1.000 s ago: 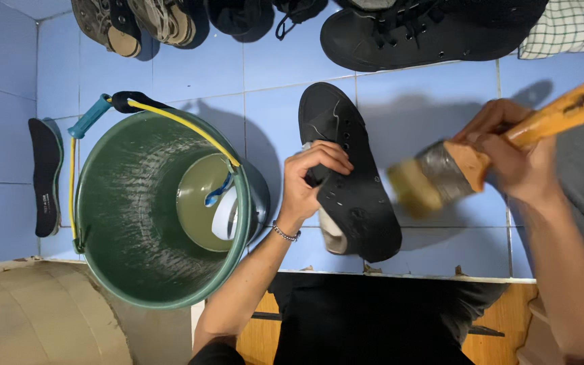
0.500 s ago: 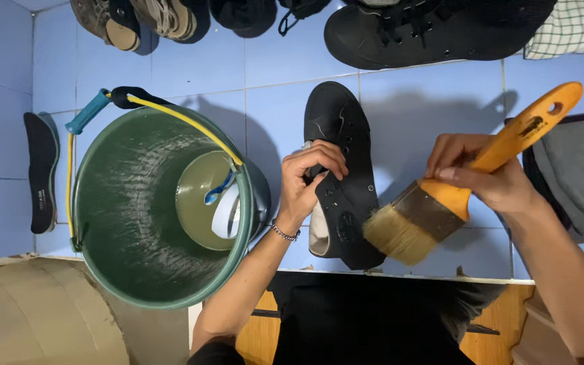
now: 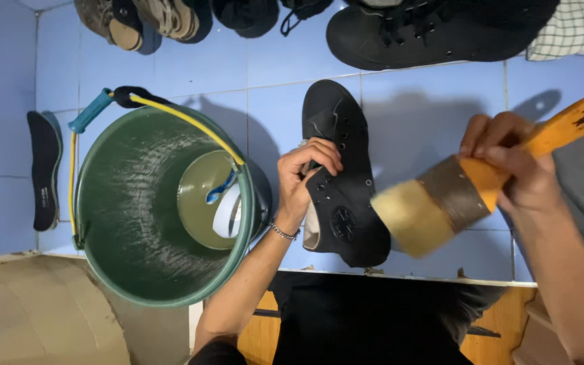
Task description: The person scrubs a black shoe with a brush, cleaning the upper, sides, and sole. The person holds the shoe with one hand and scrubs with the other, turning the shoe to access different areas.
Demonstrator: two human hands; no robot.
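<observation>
Left hand [image 3: 300,177] fingers closed on black high-top shoe [image 3: 343,177]; right hand [image 3: 512,169] fingers wrapped round orange-handled brush [image 3: 454,203]. Risk: shoe twisting loose under brush pressure, or green bucket [image 3: 130,223] knocked by left forearm.

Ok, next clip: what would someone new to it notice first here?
Probably the wide paintbrush with its orange handle, blurred, gripped by the right hand just right of centre. Beside it, the left hand holds a black high-top shoe on the blue tiled floor. On the left stands a big green bucket with a yellow and blue handle.
</observation>
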